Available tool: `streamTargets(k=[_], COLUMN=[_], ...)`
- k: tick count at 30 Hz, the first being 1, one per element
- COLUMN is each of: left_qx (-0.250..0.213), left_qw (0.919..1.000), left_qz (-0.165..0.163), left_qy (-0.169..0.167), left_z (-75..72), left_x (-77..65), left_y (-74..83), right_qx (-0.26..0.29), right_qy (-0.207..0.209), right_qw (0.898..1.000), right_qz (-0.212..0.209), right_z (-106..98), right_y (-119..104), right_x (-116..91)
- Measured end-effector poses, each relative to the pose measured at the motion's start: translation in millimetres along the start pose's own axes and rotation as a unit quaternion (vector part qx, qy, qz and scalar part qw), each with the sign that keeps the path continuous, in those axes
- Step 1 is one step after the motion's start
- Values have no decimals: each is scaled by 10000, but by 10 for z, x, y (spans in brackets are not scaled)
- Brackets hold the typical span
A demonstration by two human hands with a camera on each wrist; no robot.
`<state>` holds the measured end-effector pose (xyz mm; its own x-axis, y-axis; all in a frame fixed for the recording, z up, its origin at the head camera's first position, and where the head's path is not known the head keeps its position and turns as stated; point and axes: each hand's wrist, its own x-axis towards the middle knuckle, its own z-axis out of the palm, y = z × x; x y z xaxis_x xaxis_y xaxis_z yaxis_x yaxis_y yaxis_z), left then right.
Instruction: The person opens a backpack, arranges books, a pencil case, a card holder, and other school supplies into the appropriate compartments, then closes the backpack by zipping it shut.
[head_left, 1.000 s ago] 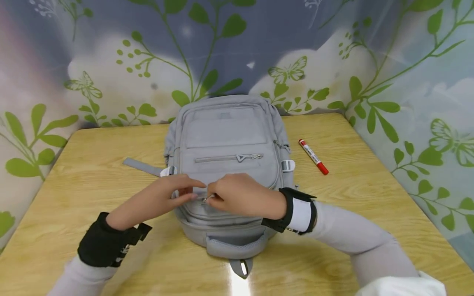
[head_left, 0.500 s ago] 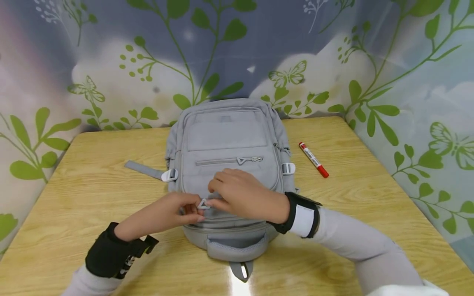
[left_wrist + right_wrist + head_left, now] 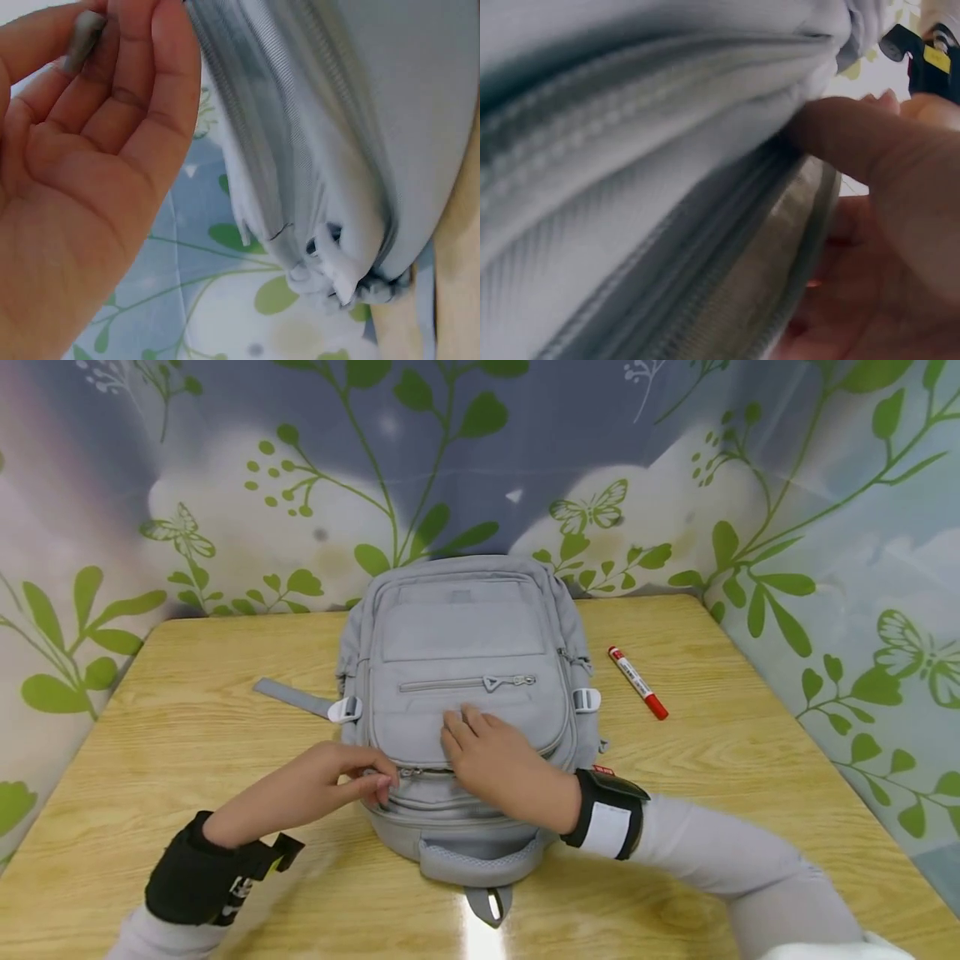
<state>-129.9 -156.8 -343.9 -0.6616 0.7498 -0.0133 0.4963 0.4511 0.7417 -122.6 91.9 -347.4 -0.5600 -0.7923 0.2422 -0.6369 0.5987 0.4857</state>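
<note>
A grey backpack point(image 3: 461, 618) lies on its back on the table, its carry handle point(image 3: 480, 864) toward me. My left hand point(image 3: 330, 785) is at the left end of the front pocket's zipper point(image 3: 427, 772), pinching a grey zipper pull point(image 3: 84, 37) between thumb and fingers. On the pocket's front panel rest the fingers of my right hand point(image 3: 502, 768). In the right wrist view that hand's thumb point(image 3: 847, 135) reaches into the parted pocket opening while the fingers lie outside, so it grips the pocket's edge. A beige lining point(image 3: 757, 262) shows inside.
A red-and-white marker point(image 3: 637, 683) lies on the wooden table point(image 3: 712, 752) to the right of the backpack. A loose grey strap point(image 3: 292, 695) sticks out on the left. A patterned backdrop point(image 3: 465, 460) stands behind the table.
My left hand has taken the zipper pull and moved left from where both hands met. The right hand has shifted its fingers up onto the pocket panel. The zipper line now shows between them.
</note>
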Motion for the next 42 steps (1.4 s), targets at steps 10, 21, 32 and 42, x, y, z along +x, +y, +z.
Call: streamTargets(k=[10, 21, 32, 42], left_qx=[1226, 1783, 2433, 1950], left_qw=[9902, 9673, 9410, 9532], left_qz=[-311, -1021, -1053, 117], left_qy=[586, 1488, 2104, 2306], left_z=[-241, -431, -238, -104], left_x=[19, 63, 345, 285], left_y=[-185, -547, -618, -365], right_qx=[-325, -163, 1807, 1694], right_qy=[366, 441, -795, 656], right_qw=[9979, 9976, 9780, 9833], right_qz=[-436, -516, -678, 56], right_z=[39, 49, 17, -77], right_y=[48, 108, 345, 624], right_x=[43, 24, -210, -436])
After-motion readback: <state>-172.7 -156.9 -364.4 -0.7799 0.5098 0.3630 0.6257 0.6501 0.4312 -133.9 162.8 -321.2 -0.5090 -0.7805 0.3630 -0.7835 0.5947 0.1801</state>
